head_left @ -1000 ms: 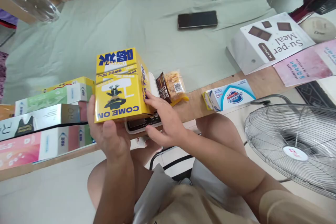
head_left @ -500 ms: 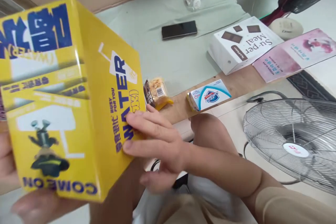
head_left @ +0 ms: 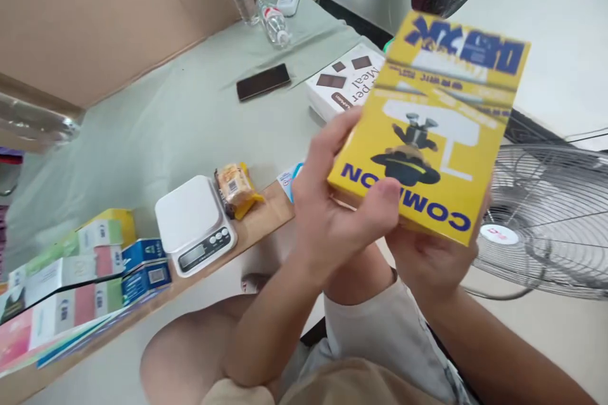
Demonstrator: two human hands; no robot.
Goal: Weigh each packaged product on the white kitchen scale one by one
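Both my hands hold a yellow cardboard box [head_left: 427,133] up at the right, above the table's edge. Blue lettering and a figure in a black hat on its front appear upside down. My left hand [head_left: 339,193] grips the box's lower left side, thumb across the front near the bottom edge. Underneath and behind the lower right part is my right hand [head_left: 432,256], its fingers mostly hidden by the box. A white box with chocolate pictures [head_left: 344,79] lies beyond the yellow box, partly covered by it.
On the green cloth [head_left: 166,120] are a black phone [head_left: 263,82], a kitchen scale [head_left: 194,221], a packaged snack [head_left: 235,190] and water bottles [head_left: 274,22]. Several small boxes [head_left: 80,272] line the left front edge. A floor fan [head_left: 536,221] stands close at the right.
The yellow box has moved from the left to the right and now shows mainly its front. My right hand has gone from its side to underneath. The view has swung left, bringing the scale into sight.
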